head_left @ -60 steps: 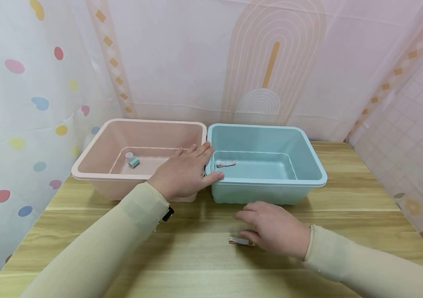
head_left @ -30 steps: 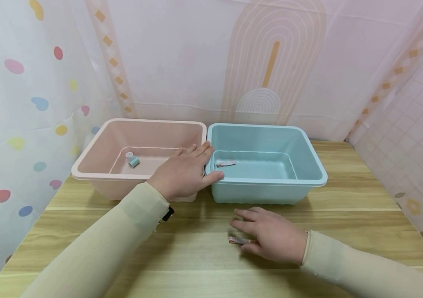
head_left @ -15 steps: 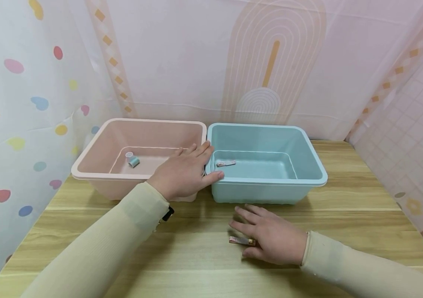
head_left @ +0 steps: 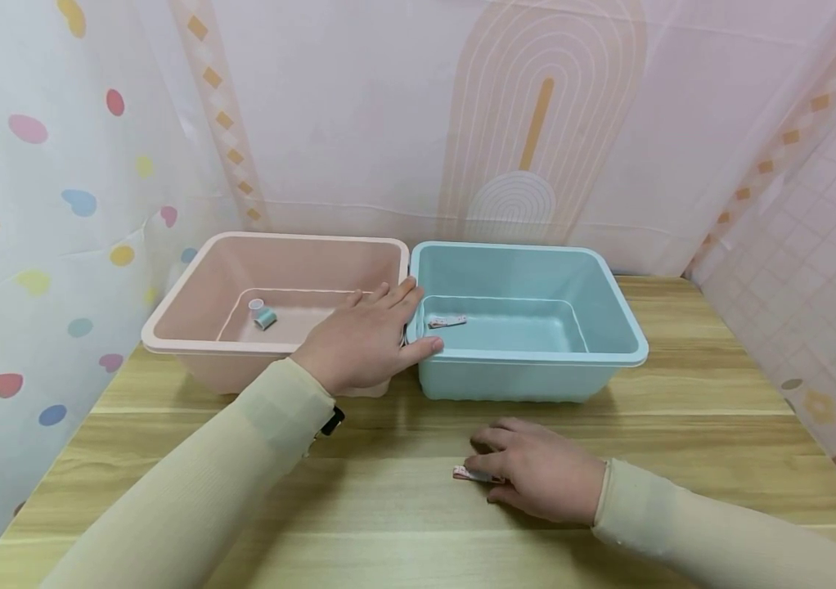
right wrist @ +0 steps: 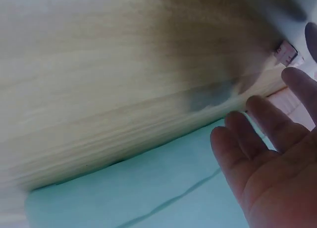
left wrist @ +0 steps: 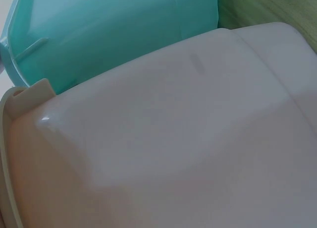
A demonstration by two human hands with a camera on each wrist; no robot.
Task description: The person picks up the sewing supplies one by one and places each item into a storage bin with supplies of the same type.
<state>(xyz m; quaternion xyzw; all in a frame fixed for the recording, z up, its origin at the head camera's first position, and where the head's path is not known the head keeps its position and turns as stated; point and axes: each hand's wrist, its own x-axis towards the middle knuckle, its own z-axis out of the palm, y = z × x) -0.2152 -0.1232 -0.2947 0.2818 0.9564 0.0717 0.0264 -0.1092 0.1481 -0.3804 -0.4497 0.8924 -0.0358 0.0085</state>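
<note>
My left hand lies across the meeting rims of the pink bin and the blue bin, fingers extended. Over the table my right hand is lowered at a small, narrow item with white-and-red print, whose right end the index finger hides. In the right wrist view, thumb and index finger stand on either side of this printed item, with a gap between them; the other fingers are loosely bent. A similar printed item lies inside the blue bin. Whether the right fingertips touch theirs is unclear.
Two small spool-like things, a teal one and a whitish one, lie in the pink bin. Both bins stand side by side on a wooden table. Patterned curtains hang behind and at the sides.
My right hand shifted slightly left and down and spread its fingers, then drew thumb and index finger closer around the printed item. That item stays in place. My left hand has not moved.
</note>
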